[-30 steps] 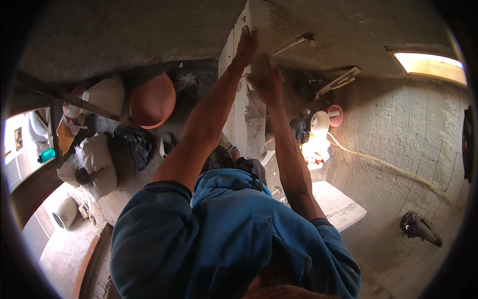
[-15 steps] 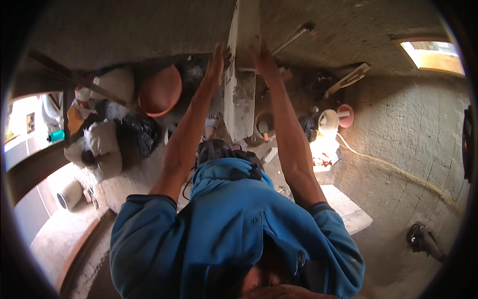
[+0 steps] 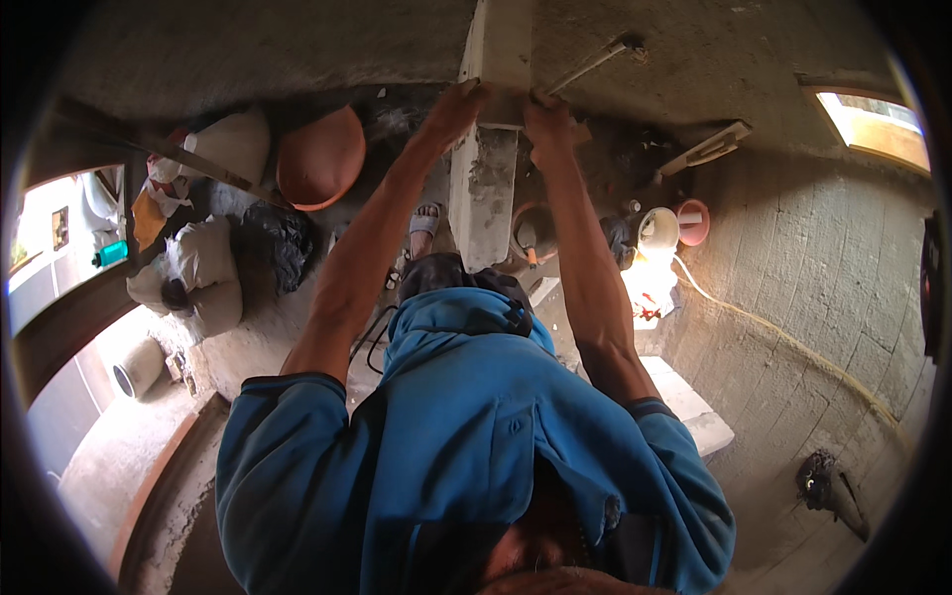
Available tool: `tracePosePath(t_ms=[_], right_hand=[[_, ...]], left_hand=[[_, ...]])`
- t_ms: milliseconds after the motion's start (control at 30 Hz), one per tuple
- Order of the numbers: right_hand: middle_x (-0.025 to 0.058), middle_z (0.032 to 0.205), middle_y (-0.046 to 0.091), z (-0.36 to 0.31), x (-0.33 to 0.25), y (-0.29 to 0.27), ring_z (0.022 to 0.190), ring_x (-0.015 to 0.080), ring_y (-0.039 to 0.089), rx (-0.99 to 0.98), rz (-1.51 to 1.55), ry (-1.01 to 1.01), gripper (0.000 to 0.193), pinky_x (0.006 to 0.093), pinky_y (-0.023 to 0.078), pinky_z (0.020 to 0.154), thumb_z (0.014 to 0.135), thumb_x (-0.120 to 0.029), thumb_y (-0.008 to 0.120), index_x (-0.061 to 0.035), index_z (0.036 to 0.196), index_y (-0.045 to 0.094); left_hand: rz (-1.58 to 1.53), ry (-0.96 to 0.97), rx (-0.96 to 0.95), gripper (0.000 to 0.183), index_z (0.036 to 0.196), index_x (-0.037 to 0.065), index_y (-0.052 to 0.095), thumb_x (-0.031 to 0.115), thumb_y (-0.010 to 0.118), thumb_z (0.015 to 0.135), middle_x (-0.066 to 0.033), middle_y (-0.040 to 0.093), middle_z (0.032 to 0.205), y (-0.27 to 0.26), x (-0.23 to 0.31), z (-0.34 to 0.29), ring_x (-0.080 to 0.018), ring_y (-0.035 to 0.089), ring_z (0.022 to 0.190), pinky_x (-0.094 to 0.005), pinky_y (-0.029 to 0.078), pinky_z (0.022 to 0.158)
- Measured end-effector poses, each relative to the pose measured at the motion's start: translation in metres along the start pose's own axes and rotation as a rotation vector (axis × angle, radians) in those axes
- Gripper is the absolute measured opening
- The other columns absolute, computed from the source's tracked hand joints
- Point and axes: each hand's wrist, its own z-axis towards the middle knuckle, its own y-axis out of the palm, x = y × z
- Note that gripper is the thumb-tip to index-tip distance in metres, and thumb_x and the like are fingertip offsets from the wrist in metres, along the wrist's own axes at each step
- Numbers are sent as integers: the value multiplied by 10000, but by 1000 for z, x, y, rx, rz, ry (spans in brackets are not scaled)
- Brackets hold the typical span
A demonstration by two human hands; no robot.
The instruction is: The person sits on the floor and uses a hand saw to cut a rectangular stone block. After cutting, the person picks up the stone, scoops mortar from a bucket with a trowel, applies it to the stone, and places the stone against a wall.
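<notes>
A pale grey block (image 3: 503, 103) sits at the top of a narrow upright column of rough, whitish blocks (image 3: 486, 193) in front of me. My left hand (image 3: 456, 113) is closed around the block's left edge, its fingers bent over the near corner. On the opposite edge my right hand (image 3: 549, 123) is closed too, with curled fingers against the block's side. Both arms reach straight forward at about the same height. The fingertips on the far faces of the block are hidden.
Left of the column stand a reddish-brown basin (image 3: 320, 159) and pale sacks (image 3: 206, 273). On the right are a whitish bucket (image 3: 658, 230), a small pink bucket (image 3: 693, 221) and a yellowish hose (image 3: 783, 327) along the floor. A white slab (image 3: 684, 402) lies beside my right elbow.
Both hands have gone from straight, flat fingers beside the block to fingers bent around its edges. My left hand has come down and inward; the right has drawn slightly lower.
</notes>
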Motion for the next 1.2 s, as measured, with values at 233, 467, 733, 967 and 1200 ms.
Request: tracePosePath(t_ms=[233, 467, 733, 967, 1200], right_hand=[[74, 1032, 722, 23, 14, -9, 887, 148, 644, -119, 52, 63, 392, 326, 501, 756, 915, -243, 762, -4, 1222, 723], [53, 1048, 725, 5, 3, 3, 877, 100, 610, -62, 72, 1, 361, 282, 480, 751, 945, -252, 737, -14, 1217, 731], [42, 1045, 719, 25, 43, 4, 876, 104, 609, -77, 291, -149, 372, 300, 488, 746, 911, -251, 776, -25, 1204, 740], [182, 1303, 682, 11, 13, -28, 1167, 229, 651, 121, -37, -175, 593, 359, 480, 981, 914, -392, 707, -22, 1371, 627], [184, 1271, 701, -102, 192, -160, 1203, 289, 647, 351, 59, -96, 546, 355, 461, 1025, 980, -409, 623, 22, 1315, 645]], left_hand=[[81, -64, 18, 462, 1353, -21, 596, 320, 476, 1067, -113, 681, 1127, 4, 14, -7, -183, 589, 1009, -357, 441, 925], [18, -52, 79, 521, 1413, -19, 520, 372, 440, 1079, -142, 682, 1002, 11, 12, -9, -190, 628, 893, -363, 490, 820], [100, -30, 168, 543, 1354, -31, 606, 396, 561, 1022, -166, 690, 1155, 9, -13, 5, -211, 607, 1087, -386, 433, 994], [165, -69, 149, 754, 1446, -51, 501, 536, 600, 983, -235, 599, 1378, -2, 9, 22, -328, 565, 1285, -448, 432, 1035], [324, 255, 109, 1091, 1549, -45, 351, 761, 607, 861, -236, 456, 1515, 39, 62, 39, -346, 469, 1384, -474, 365, 1135]])
